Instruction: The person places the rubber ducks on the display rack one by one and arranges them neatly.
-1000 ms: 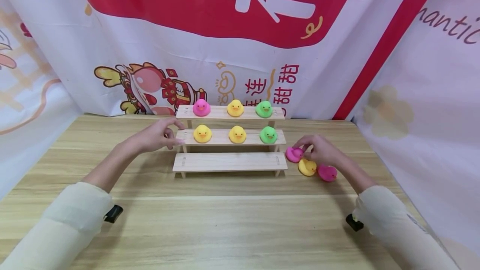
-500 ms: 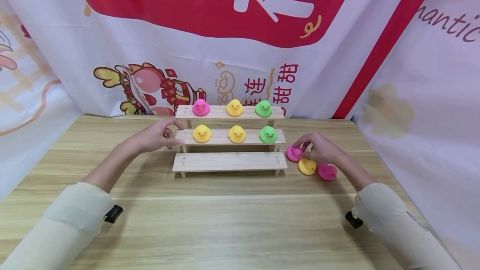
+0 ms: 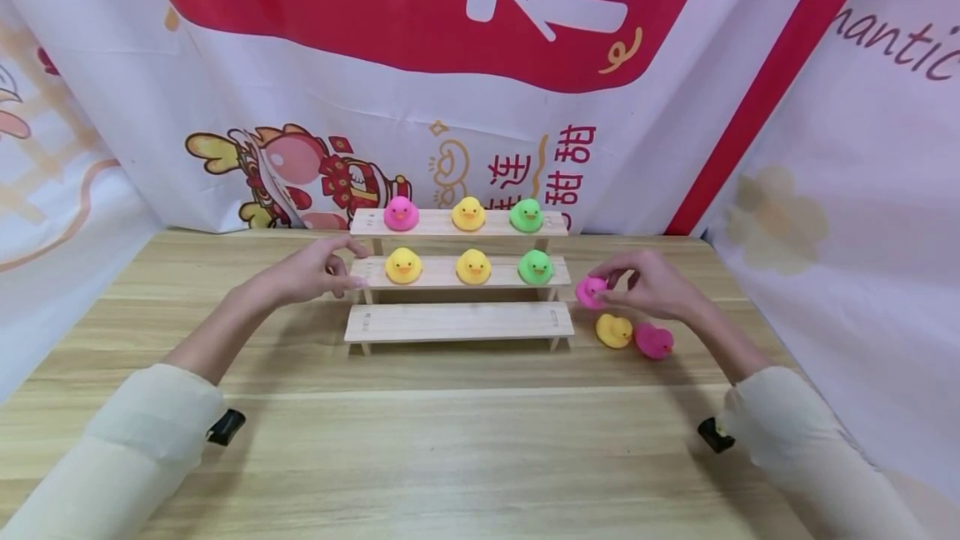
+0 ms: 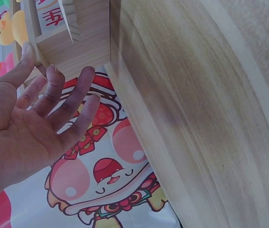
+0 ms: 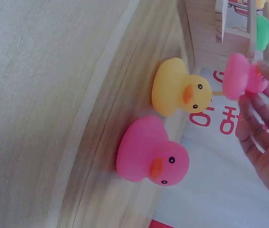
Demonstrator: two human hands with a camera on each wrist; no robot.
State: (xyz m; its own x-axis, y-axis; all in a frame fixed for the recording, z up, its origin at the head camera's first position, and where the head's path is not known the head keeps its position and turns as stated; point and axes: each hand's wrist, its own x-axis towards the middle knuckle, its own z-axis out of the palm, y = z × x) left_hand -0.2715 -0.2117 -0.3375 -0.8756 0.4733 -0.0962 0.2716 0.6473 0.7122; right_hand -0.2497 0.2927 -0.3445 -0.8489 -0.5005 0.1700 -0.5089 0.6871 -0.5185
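In the head view, my left hand (image 3: 318,269) is at the left end of a three-tier wooden display stand (image 3: 457,323). Its thumb and index finger grip the middle board's end; the other fingers hang loosely spread in the left wrist view. Right of the stand, my right hand (image 3: 648,286) pinches a pink rubber duck (image 3: 591,292). The right wrist view shows this duck (image 5: 236,76) raised off the table. A yellow duck (image 5: 172,88) and another pink duck (image 5: 146,149) sit side by side on the tabletop below that hand.
A pink duck (image 3: 401,213), a yellow duck (image 3: 468,214) and a green duck (image 3: 527,215) stand on the top board. The middle board bears two yellow ducks and a green duck (image 3: 536,267). A printed cloth (image 3: 420,90) hangs behind the wooden table (image 3: 420,457).
My right hand has lifted the pink duck from beside the yellow one, up and slightly away from me. The left hand has stayed at the stand.
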